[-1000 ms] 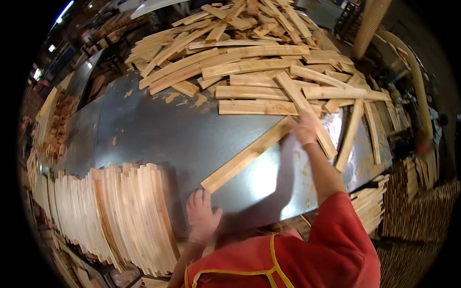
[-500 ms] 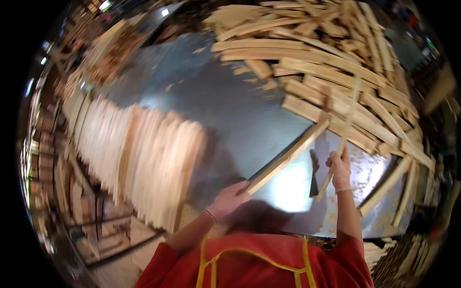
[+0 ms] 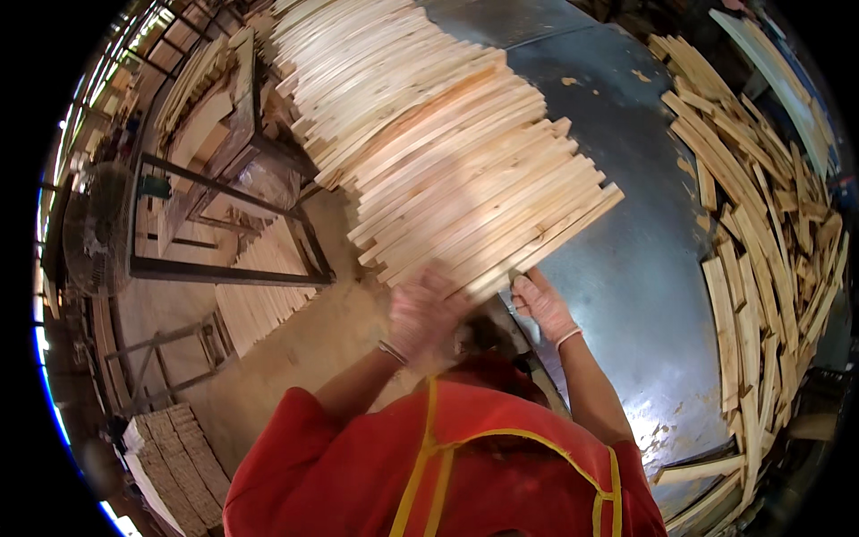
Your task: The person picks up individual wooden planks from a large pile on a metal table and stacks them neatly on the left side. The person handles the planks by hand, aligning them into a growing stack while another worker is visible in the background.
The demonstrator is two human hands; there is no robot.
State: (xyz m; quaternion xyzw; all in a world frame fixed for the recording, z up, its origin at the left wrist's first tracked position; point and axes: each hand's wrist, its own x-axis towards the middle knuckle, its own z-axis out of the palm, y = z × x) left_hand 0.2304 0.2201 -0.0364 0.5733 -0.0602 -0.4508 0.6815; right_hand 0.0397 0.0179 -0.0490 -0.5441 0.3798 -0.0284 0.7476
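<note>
A row of pale wooden strips (image 3: 447, 170) lies side by side along the left of the metal table (image 3: 617, 304). At the row's near edge, my right hand (image 3: 544, 306) has its fingers curled against the outermost wooden strip (image 3: 573, 234), thumb at its side. My left hand (image 3: 420, 313) is by the strips' near-left ends, smeared by motion, so its grip is unclear. Both hands seem to wear thin pale gloves.
A heap of rough wooden offcuts (image 3: 761, 268) covers the table's right side. Left of the row are a dark metal frame (image 3: 224, 268), a large fan (image 3: 97, 228) and a stack of strips (image 3: 179, 465) on the floor. Wood chips dot the table.
The view has swung left toward the row. My hands have come from the offcut side, where each held a strip, to the row's near edge. The thin strip in my right hand is no longer seen there.
</note>
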